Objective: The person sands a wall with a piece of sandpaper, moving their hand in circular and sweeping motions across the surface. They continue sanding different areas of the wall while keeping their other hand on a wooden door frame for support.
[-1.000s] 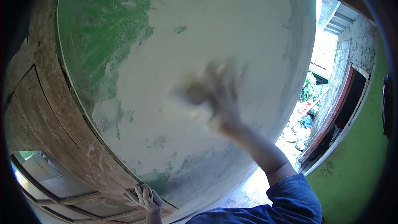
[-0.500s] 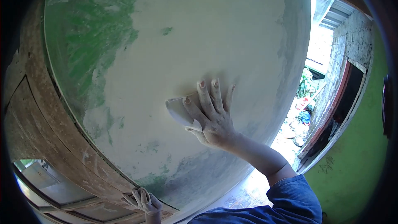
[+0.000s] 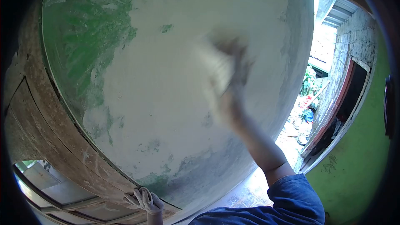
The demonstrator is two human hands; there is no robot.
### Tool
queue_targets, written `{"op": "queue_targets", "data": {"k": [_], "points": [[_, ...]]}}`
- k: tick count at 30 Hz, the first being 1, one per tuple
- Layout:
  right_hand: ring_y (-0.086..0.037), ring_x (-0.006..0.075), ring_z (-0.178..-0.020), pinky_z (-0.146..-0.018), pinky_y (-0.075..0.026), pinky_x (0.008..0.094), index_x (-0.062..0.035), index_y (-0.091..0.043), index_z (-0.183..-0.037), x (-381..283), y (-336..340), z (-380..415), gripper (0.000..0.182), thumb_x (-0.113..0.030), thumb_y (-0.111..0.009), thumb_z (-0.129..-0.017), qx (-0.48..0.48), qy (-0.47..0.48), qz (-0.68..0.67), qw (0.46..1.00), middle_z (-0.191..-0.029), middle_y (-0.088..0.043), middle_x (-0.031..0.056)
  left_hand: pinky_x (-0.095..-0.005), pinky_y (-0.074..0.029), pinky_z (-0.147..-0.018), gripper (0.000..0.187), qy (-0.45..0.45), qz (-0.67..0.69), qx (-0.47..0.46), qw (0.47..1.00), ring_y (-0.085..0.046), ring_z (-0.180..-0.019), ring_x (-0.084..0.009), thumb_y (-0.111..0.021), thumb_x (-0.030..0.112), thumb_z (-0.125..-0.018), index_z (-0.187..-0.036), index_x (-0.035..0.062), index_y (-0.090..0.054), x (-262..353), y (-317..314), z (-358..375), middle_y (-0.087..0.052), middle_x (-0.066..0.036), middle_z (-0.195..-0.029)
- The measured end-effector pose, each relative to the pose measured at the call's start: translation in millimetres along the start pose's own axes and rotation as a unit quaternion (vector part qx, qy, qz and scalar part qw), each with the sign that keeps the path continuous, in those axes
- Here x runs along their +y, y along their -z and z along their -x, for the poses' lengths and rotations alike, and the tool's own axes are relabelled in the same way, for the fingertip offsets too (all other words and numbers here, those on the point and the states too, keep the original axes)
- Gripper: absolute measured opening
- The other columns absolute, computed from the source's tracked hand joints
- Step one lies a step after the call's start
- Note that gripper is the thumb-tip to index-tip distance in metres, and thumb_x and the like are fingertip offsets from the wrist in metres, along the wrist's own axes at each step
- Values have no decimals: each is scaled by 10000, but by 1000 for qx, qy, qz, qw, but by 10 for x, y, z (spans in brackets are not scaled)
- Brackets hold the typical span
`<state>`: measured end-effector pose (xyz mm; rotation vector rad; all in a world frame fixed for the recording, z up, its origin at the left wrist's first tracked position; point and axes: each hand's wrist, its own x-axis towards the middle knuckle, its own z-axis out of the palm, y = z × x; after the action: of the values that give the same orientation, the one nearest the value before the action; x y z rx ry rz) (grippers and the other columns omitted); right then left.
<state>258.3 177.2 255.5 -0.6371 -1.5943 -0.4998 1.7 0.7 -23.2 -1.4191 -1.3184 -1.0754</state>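
A wall [image 3: 175, 100] coated in whitish filler, with green paint showing at its left, fills the middle. My right hand [image 3: 231, 79] is at the wall, right of centre, smeared by motion. A pale sheet [image 3: 214, 62], also blurred, is under or in its fingers. My left hand [image 3: 145, 201], dusty and gloved-looking, rests at the wooden frame along the wall's lower left edge. Its fingers are bent around a folded pale piece that is hard to make out.
A wooden frame [image 3: 54, 112] with glass panes [image 3: 68, 187] runs down the left. At the right are a bright opening, plants [image 3: 309, 82], a dark doorway [image 3: 348, 104] and a green wall [image 3: 358, 158].
My right hand has moved up the wall with the pale sheet and is now blurred. My left hand has stayed in place.
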Motion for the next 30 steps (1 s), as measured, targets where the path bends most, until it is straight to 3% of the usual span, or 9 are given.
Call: {"op": "queue_targets", "data": {"k": [3,5,9,11,14,16,21,26,30], "points": [[1,372,-1385,-1037,90,631,-279,-284,-1409,-258,-165,404,606,-490,-476,-874,-72,198,94,973,-1501,-116,155,-635,-87,-1049,394,-7,-10,-1,1000,-253,-1335,-392,-381,102,-905,-1289,19,-413,14,15,-48,-341,-225,-1398],[-49,343,-1388,-1048,57,648,-225,-312,-1398,-67,-160,308,567,-284,-542,-882,-37,187,73,979,-1499,-153,116,-633,-86,-1051,392,-16,-8,16,1000,-249,-1337,-390,-380,98,-904,-1285,14,-414,29,12,-105,-337,-227,-1399],[-173,375,-1344,-1122,-16,482,42,-316,-1342,799,100,-189,520,-220,-489,-927,78,-268,-330,902,-1444,-221,214,-633,-86,-1052,392,-1,-10,1,1000,-247,-1338,-390,-376,99,-905,-1285,12,-413,-19,-3,6,-335,-225,-1401],[-199,371,-1330,-1124,-2,440,52,-292,-1348,1161,326,-287,497,-215,-418,-948,26,-224,12,974,-1418,-239,252,-633,-82,-1053,390,-2,-5,7,1000,-246,-1342,-379,-373,105,-908,-1285,13,-414,-23,-16,29,-335,-219,-1403],[-371,292,-1237,-1027,-299,365,79,-335,-1326,1223,231,-166,496,-249,-397,-959,40,-275,-139,950,-1329,-380,240,-635,-83,-1049,394,4,0,-7,1000,-228,-1338,-414,-372,112,-911,-1292,17,-411,-34,-18,87,-335,-209,-1408],[-101,363,-1374,-1109,27,483,48,-249,-1375,733,125,-69,534,-230,-400,-945,69,-145,34,986,-1458,-183,235,-635,-80,-1049,397,-3,-8,4,1000,-217,-1333,-439,-375,113,-911,-1295,16,-409,8,11,-30,-335,-205,-1411],[-20,345,-1391,-1065,88,576,-104,-222,-1435,129,38,684,658,-290,-525,-881,-81,203,75,973,-1506,-128,138,-626,-71,-1050,406,-11,2,0,1000,-186,-1317,-500,-381,115,-913,-1305,12,-406,26,29,-32,-334,-197,-1416],[-163,342,-1359,-1113,3,486,10,-211,-1405,1186,165,226,554,-183,-428,-933,94,-279,-345,891,-1432,-256,196,-618,-74,-1053,412,4,-12,-2,1000,-181,-1319,-499,-391,122,-918,-1314,11,-401,14,69,-9,-331,-194,-1417],[-61,342,-1379,-1117,15,456,39,-218,-1389,1690,278,170,534,-287,-306,-976,50,-262,-44,963,-1466,-134,234,-666,-86,-1023,370,3,-19,-5,1000,-197,-1325,-476,-405,115,-907,-1261,10,-430,-2,-2,16,-325,-198,-1418]]}}
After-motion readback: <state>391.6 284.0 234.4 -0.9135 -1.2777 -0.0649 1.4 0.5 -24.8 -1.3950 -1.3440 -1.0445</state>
